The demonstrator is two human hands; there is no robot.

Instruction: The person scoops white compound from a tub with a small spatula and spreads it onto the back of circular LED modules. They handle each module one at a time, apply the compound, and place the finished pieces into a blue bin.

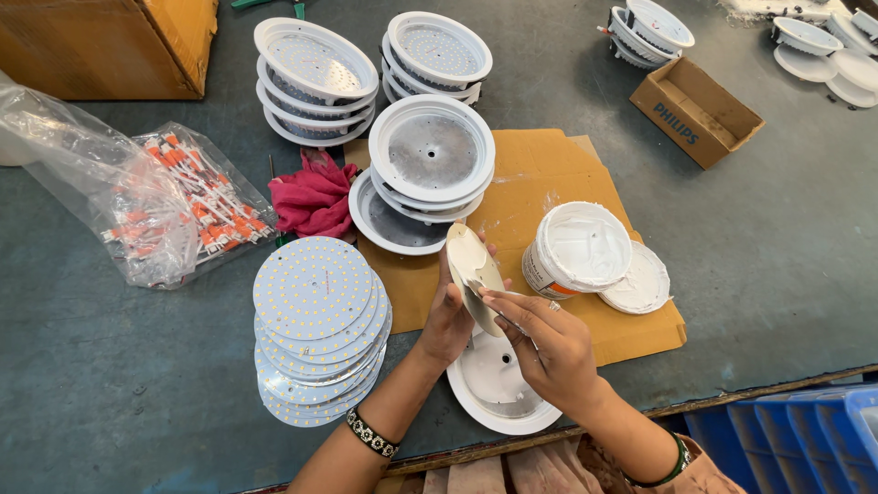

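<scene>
Our left hand [450, 316] fingers clamp the round LED board [473, 274] on edge, just left of the white paste tub [578, 249], while our right hand [547, 343] fingers pinch a small spreader against it.

White LED discs [315, 302] dotted with yellow chips; white lamp housings [432, 151] with grey metal centres; crimson cloth [314, 197]; brown cardboard sheet [540, 174]; grey-green bench [110, 366]; blue crates [805, 425].

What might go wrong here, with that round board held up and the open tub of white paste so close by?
The left hand grips the round board only by its edge, so it might slip onto the white housing below. The right hand works near the open paste tub, so paste could smear onto the cardboard sheet. The leaning stack of LED discs could slide if elbowed.
</scene>
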